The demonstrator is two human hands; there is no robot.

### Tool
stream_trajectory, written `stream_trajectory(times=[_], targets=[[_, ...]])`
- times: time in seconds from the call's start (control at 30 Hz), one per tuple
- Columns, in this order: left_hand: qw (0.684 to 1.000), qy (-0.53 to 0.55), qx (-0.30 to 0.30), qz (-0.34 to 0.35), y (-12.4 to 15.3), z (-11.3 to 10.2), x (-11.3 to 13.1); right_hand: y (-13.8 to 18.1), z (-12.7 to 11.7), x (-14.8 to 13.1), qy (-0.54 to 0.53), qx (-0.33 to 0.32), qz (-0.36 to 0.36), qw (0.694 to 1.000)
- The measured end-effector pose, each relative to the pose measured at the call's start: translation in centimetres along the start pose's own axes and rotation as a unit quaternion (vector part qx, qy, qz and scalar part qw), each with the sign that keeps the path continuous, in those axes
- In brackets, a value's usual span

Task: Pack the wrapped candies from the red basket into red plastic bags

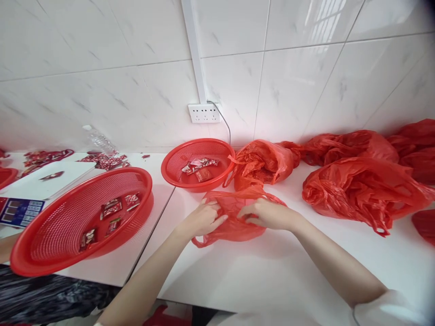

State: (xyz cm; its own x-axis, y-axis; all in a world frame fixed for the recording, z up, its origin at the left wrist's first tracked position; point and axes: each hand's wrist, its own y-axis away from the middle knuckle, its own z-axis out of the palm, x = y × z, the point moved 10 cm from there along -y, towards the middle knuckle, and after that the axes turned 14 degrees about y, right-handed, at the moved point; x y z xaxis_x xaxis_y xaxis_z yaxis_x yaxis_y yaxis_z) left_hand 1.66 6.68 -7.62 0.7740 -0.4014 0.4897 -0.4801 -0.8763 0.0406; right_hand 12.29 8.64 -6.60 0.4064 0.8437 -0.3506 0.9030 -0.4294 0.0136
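A thin red plastic bag (234, 228) lies on the white table in front of me, its mouth spread between my hands. My left hand (204, 218) is closed on the bag's left edge, with the thumb pointing inward and a handle loop hanging below it. My right hand (267, 213) has its fingers curled over the right side of the bag, gripping the film. Some fingertips are hidden in the folds. Just behind, a small red basket (176, 181) contains several small wrapped packets (203, 174). Beside it sits a crumpled red bag (272, 158).
A large red basket (50, 226) with several packets stands at the left, partly over a digital scale (22, 212). More red bags (363, 194) are heaped at the right. A clear bottle (100, 140) leans near the wall. At the left edge another person's arm (7, 249) shows.
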Motion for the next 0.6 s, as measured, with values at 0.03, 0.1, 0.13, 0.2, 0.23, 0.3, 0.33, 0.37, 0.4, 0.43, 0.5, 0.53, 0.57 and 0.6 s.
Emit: stream_trajectory(times=[0.03, 0.1, 0.13, 0.2, 0.23, 0.3, 0.33, 0.37, 0.4, 0.43, 0.5, 0.53, 0.57, 0.6], targets=[[1.000, 0.004, -0.001, -0.004, 0.0, 0.1, -0.2, 0.1, -0.6, -0.9, -0.021, 0.011, -0.038, 0.999], [1.000, 0.004, -0.004, -0.023, -0.1, 0.6, -0.9, 0.3, -1.6, -1.6, -0.042, 0.049, -0.085, 0.994], [0.999, 0.005, 0.001, -0.032, -0.1, 0.7, -1.3, 0.3, -1.9, -1.4, -0.034, 0.071, -0.091, 0.993], [0.999, 0.024, 0.022, -0.044, 0.0, 1.0, -2.0, 0.0, -1.3, 0.1, 0.005, 0.091, -0.069, 0.993], [0.998, 0.039, 0.031, -0.045, 0.0, 1.2, -2.4, -0.2, -0.3, 1.3, 0.028, 0.081, -0.046, 0.995], [0.996, 0.068, 0.037, -0.042, 0.2, 1.8, -3.1, -0.4, 2.5, 3.8, 0.055, 0.033, 0.003, 0.998], [0.995, 0.080, 0.040, -0.040, 0.4, 2.2, -3.4, -0.4, 3.9, 5.0, 0.057, 0.009, 0.023, 0.998], [0.994, 0.092, 0.044, -0.036, 0.6, 2.5, -3.9, -0.2, 5.2, 5.9, 0.055, -0.009, 0.037, 0.998], [0.992, 0.107, 0.052, -0.032, 0.8, 2.7, -4.3, 0.0, 6.2, 6.6, 0.051, -0.018, 0.045, 0.997], [0.989, 0.129, 0.065, -0.027, 1.0, 2.8, -4.7, 0.2, 6.8, 7.1, 0.050, -0.020, 0.049, 0.997], [0.976, 0.193, 0.102, -0.025, 1.2, 2.7, -5.6, 0.5, 7.1, 7.5, 0.054, -0.003, 0.048, 0.997], [0.962, 0.238, 0.133, -0.032, 1.3, 2.3, -6.2, 0.6, 6.8, 7.5, 0.060, 0.012, 0.046, 0.997], [0.938, 0.293, 0.175, -0.050, 1.5, 1.6, -7.1, 0.6, 6.3, 7.3, 0.072, 0.029, 0.046, 0.996], [0.902, 0.360, 0.224, -0.083, 1.7, 1.0, -8.4, 0.5, 5.7, 7.2, 0.088, 0.048, 0.051, 0.994]])
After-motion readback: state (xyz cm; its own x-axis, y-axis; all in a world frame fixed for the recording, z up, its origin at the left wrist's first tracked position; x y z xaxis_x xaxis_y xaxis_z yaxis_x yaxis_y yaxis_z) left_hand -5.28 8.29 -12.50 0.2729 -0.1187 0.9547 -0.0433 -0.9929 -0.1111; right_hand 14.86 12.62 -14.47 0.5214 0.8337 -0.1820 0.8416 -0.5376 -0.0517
